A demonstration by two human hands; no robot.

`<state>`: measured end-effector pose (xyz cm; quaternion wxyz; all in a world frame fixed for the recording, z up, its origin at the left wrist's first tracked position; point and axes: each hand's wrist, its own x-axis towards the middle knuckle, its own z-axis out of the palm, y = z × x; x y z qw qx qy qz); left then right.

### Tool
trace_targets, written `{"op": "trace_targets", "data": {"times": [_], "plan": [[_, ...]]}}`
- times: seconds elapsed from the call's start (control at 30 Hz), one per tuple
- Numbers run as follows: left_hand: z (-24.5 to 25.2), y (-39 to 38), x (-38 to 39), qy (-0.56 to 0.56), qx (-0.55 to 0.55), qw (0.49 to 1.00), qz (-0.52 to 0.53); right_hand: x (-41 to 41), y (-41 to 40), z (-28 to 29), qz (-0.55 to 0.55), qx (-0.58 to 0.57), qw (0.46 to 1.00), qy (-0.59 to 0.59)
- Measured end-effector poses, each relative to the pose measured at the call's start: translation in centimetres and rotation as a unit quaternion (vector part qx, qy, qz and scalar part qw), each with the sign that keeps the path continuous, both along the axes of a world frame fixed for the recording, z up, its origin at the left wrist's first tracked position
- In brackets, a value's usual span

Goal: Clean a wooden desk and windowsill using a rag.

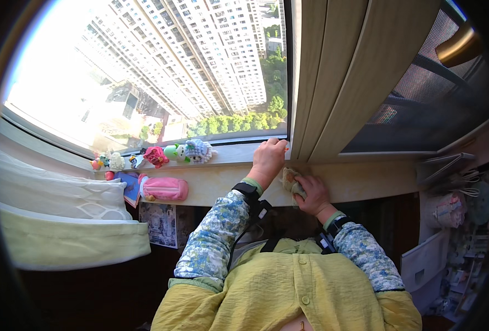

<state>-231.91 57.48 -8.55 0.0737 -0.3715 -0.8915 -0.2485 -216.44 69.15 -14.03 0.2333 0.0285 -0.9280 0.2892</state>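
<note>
My left hand point(269, 159) is at the corner of the window frame, its fingers curled around a small object; only a reddish bit shows beside the fingers. My right hand point(314, 193) rests on the windowsill point(364, 178) and grips a crumpled, light-coloured cloth point(290, 180). Left of my left hand, a row of small figures stands on the window ledge: a pale blue knitted one point(199, 150), a green and white one point(176, 152), a dark pink one point(156, 156) and a cream knitted one point(116, 161).
A pink zippered pouch point(165, 188) and a blue booklet point(129, 187) lie on the sill at the left, by a white and green curtain point(74, 240). Papers or folders point(447, 167) and cables point(468, 184) are at the right. A brass-coloured handle point(459, 45) juts out at upper right.
</note>
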Motion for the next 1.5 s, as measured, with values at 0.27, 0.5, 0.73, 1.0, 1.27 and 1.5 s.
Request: {"op": "trace_targets", "data": {"times": [0.27,0.5,0.73,1.0,1.27,1.5], "plan": [[-2.9,-0.1,0.4,-0.131,0.166,0.976,0.059,0.0,-0.1,-0.4,0.005,-0.013,1.000,-0.021],[-5.2,1.0,-1.1,-0.360,0.196,0.898,0.161,0.0,0.1,-0.1,0.008,0.005,1.000,0.002],[-7.1,0.3,-1.3,-0.329,0.228,0.897,0.187,0.0,-0.3,-0.2,0.002,0.007,1.000,-0.008],[-2.3,-1.1,1.7,-0.133,0.140,0.980,0.052,0.1,0.1,-0.4,-0.004,0.007,1.000,-0.019],[-2.5,0.0,0.3,-0.065,0.175,0.981,0.059,0.0,0.1,-0.8,0.002,0.001,1.000,-0.024],[-1.4,1.3,-0.3,-0.214,0.114,0.956,0.166,-0.1,0.0,-0.8,0.000,0.004,1.000,-0.022]]}}
